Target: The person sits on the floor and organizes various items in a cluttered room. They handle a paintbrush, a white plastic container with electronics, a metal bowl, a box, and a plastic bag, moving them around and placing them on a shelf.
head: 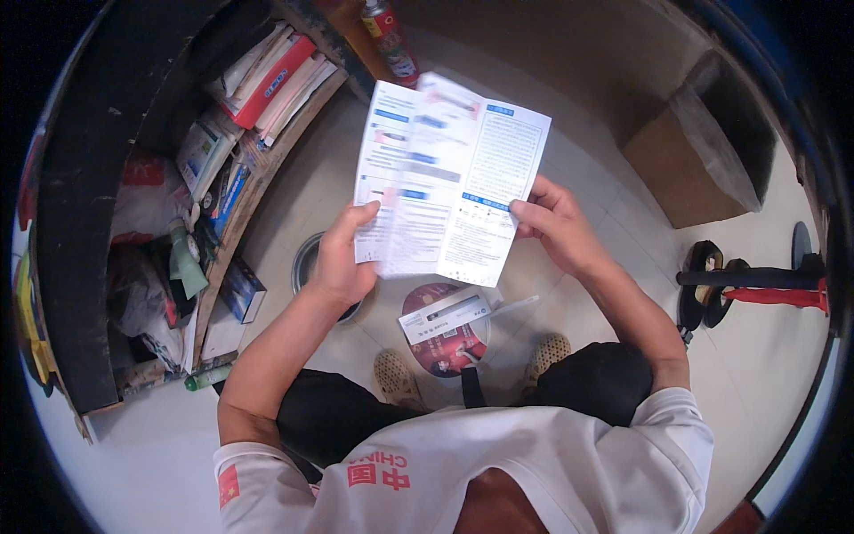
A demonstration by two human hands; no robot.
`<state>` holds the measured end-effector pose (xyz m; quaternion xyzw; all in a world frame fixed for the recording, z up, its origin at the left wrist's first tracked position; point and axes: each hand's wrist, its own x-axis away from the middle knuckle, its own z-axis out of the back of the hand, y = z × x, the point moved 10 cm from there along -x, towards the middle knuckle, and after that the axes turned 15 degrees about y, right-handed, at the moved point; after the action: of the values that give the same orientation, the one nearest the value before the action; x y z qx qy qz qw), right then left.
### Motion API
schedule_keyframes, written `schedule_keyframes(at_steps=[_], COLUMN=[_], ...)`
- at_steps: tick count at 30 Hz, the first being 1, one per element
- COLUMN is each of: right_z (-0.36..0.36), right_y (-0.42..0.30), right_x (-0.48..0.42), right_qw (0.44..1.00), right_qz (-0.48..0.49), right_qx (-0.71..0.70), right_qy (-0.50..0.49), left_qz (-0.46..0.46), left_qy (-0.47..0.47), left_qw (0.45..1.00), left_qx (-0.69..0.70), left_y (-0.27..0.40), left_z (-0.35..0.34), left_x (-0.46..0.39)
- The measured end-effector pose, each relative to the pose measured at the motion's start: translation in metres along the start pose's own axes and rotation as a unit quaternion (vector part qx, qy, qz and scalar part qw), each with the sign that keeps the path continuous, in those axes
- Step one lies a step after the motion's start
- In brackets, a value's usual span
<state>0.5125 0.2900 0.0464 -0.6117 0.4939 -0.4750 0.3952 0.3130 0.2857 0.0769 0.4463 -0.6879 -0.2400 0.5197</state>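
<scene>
A folded paper leaflet (497,193) with printed text and small pictures is spread open between both hands, its folds slightly bent and partly blurred. My left hand (347,250) grips its lower left edge, thumb on the front. On its right edge, my right hand (550,217) pinches the paper between thumb and fingers. Below the leaflet, a slim white printed box (444,319) rests on a round red printed surface (427,360), with a thin white flap or strip (517,306) beside it. What supports the round surface is hidden.
At left, a curved wooden shelf (267,163) holds folders, books and plastic bags. A round metal basin (305,260) stands on the floor behind my left hand. An aerosol-type can (390,43) is at the top. To the right are a lined cardboard box (677,160) and black shoes (700,280).
</scene>
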Motion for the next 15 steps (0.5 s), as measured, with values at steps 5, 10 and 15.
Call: schedule_keyframes(at_steps=[5, 10, 15], right_z=[0.011, 0.031, 0.057], right_y=[0.002, -0.001, -0.003], right_x=[-0.004, -0.011, -0.018], right_qw=[1.0, 0.998, 0.993], right_qz=[-0.003, 0.0, 0.002], right_qx=[0.009, -0.013, -0.027], right_qy=[0.008, 0.063, 0.119], left_qz=[-0.014, -0.051, -0.072], left_qy=[0.041, 0.031, 0.039], left_qw=[0.998, 0.996, 0.994], left_qx=[0.035, 0.067, 0.078], left_y=[0.013, 0.031, 0.044], left_z=[0.009, 0.013, 0.021], left_x=[-0.003, -0.005, -0.004])
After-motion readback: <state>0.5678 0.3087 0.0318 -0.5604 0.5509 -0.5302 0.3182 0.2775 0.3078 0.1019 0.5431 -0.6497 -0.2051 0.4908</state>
